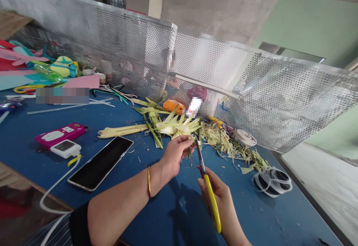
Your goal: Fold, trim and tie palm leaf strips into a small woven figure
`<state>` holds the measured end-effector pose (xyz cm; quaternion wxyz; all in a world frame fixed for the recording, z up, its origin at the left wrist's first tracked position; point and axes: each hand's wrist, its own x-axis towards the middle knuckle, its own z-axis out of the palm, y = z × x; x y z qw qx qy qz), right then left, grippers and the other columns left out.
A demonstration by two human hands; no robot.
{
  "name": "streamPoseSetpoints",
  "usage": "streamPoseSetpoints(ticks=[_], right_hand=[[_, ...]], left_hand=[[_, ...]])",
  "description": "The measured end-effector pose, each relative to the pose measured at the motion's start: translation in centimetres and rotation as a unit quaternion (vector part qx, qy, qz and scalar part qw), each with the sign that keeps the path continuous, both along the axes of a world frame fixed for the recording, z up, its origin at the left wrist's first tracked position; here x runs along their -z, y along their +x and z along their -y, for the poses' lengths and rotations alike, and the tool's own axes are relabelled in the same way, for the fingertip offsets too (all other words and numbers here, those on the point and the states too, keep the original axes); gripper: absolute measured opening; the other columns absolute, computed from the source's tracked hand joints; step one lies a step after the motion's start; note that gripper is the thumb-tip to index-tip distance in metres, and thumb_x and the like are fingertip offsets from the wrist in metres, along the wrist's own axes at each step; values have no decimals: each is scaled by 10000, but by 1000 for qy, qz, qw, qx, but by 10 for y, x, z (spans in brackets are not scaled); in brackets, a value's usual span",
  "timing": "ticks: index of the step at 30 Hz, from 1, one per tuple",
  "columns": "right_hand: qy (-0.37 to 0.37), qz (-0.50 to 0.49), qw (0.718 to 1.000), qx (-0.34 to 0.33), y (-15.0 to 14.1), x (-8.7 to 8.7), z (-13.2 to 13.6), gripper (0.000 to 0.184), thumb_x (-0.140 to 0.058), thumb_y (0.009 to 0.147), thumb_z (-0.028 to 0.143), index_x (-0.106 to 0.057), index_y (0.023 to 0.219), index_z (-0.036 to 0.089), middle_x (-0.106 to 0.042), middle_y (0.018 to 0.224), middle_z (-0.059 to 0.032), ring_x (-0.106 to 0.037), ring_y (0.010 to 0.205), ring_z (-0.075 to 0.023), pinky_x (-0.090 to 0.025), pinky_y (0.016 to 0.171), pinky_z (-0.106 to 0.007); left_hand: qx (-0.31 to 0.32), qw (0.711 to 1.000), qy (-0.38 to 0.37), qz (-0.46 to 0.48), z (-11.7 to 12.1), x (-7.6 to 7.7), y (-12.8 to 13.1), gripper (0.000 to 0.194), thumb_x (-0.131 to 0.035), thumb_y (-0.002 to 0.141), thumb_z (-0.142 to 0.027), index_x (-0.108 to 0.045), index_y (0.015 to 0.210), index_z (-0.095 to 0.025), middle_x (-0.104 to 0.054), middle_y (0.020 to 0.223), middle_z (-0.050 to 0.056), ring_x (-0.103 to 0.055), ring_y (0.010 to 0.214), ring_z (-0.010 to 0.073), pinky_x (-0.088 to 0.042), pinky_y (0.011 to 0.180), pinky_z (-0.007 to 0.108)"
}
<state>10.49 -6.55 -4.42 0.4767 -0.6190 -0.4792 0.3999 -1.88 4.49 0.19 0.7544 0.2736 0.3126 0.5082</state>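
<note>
1. Table [265, 216]: lying beneath the grip, supporting everything.
2. Leaves [179, 124]: spreading just beyond the grip, probably for easy reach.
3. Phone [102, 162]: lying left of the grip, leaving elbow room for cutting.
4. Scissors [213, 203]: right hand [224, 198] is grasping the handles, pointing the blades away from the body.
5. Leaf piece [189, 153]: left hand [173, 153] is pinching it beside the blades, seemingly steadying it.

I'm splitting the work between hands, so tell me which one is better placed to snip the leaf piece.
Right, most likely: the right hand holds the yellow-handled scissors, with the blades up at the leaf piece. The left hand has its grip taken up pinching that piece.
</note>
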Motion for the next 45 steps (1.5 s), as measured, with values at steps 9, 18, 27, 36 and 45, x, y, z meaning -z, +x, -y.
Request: streamPoseSetpoints(ticks=[9,18,27,36,45], right_hand=[[79,19,992,101,7,11,-1,697,-698,717,629,-646,1231,159,-485,513,46,-408,421,-107,-333,375,-219],[25,195,971,139,49,6,-18,632,-708,684,603,-692,1116,142,-634,652,-5,-570,612,-183,-431,552,-267],[-52,451,890,-31,17,-4,-46,414,-532,850,330,-637,1240,235,-752,980,-53,-687,909,-236,-453,746,-281],[-97,602,791,-51,-23,-28,-64,395,-478,905,275,-613,1273,231,-709,1004,-133,-698,878,-260,-458,696,-302],[-164,573,803,17,25,-11,-15,446,-434,930,307,-569,1347,224,-715,1036,-125,-687,924,-261,-441,711,-294]], left_hand=[[-11,1000,-5,12,-4,-1,-2,149,-767,690,-105,-637,750,-147,-645,724,4,-687,715,131,-492,611,201],[-80,996,0,43,-21,-13,-21,120,-747,751,-148,-650,822,-156,-662,720,0,-655,642,96,-465,566,182],[-99,993,-12,69,-28,-13,-25,110,-753,740,-152,-647,767,-162,-650,689,-7,-617,614,78,-478,617,189],[-91,994,-25,55,-29,-9,-25,146,-781,704,-173,-647,761,-159,-674,701,7,-621,588,79,-445,542,173],[-68,995,-57,51,-25,-19,-27,35,-685,788,-136,-651,792,-144,-665,680,5,-626,582,79,-442,512,169]])
